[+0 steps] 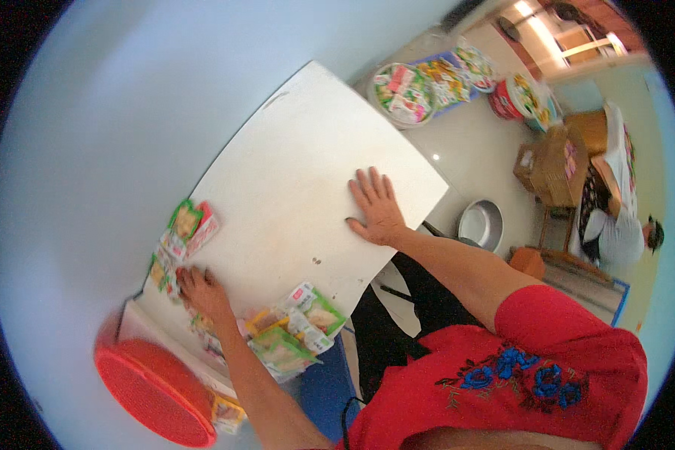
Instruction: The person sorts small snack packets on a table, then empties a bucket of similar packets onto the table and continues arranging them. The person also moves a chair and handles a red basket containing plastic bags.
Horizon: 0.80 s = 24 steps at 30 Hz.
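Note:
My right hand (378, 216) lies palm down with spread fingers near the right side of the white tabletop (292, 163), holding nothing. At the table's left edge my left hand (204, 292) is bent over small printed food packets (163, 270); whether its fingers hold one is blurred and hidden. Just above that hand, a green-edged packet (185, 219) stands beside a red-and-white packet (204, 228) against the wall. Several more green, yellow and white packets (292, 332) lie in a loose pile at the table's near edge, to the right of my left forearm.
A red plastic basket (152, 388) is below the table's left end. On the floor at the back stand a tub of packets (403, 93) and a red bucket (509, 98). A metal basin (481, 225) and cardboard boxes (559, 169) are at right, near another person (619, 236).

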Tool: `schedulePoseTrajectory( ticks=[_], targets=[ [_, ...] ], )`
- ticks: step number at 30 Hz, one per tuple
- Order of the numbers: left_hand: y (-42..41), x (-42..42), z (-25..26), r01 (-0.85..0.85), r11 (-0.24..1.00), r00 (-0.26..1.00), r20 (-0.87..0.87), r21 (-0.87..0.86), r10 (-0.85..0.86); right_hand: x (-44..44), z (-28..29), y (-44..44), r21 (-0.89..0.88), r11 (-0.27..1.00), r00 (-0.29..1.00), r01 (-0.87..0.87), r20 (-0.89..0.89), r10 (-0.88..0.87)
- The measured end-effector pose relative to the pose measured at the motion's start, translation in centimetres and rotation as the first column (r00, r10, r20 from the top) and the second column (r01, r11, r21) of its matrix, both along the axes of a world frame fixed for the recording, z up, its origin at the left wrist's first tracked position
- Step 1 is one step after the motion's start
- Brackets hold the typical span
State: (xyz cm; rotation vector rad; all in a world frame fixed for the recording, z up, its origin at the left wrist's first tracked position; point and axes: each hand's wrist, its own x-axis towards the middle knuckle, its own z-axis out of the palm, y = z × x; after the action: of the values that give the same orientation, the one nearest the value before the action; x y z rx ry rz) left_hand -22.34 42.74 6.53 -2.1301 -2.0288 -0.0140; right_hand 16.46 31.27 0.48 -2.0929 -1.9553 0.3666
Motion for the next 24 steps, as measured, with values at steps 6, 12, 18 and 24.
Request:
schedulePoseTrajectory(
  ticks=[6, 12, 18, 24],
  targets=[
    [-0.3, 11.1, 1.6, 0.048, 0.96, 0.963, 0.242, 0.275, -0.117, 3.7, 0.8, 1.1, 0.045, 0.999, 0.996, -0.02, -0.089, 0.024],
    [4.1, 34.4, -0.5, 0.297, 0.934, 0.834, 0.423, 0.199, -0.355, 8.4, 1.1, 2.0, 0.006, 0.998, 0.968, -0.068, -0.241, 0.067],
    [11.7, 50.7, -7.6, 0.15, 0.986, 0.911, 0.378, 0.074, -0.167, 18.8, -1.8, 3.2, 0.192, 0.956, 0.737, -0.223, -0.609, 0.294],
    [13.6, 53.8, -10.4, 0.129, 0.981, 0.975, 0.16, 0.147, -0.152, 40.4, -9.3, 3.9, 0.143, 0.928, 0.702, 0.345, -0.696, -0.154]
  ],
)
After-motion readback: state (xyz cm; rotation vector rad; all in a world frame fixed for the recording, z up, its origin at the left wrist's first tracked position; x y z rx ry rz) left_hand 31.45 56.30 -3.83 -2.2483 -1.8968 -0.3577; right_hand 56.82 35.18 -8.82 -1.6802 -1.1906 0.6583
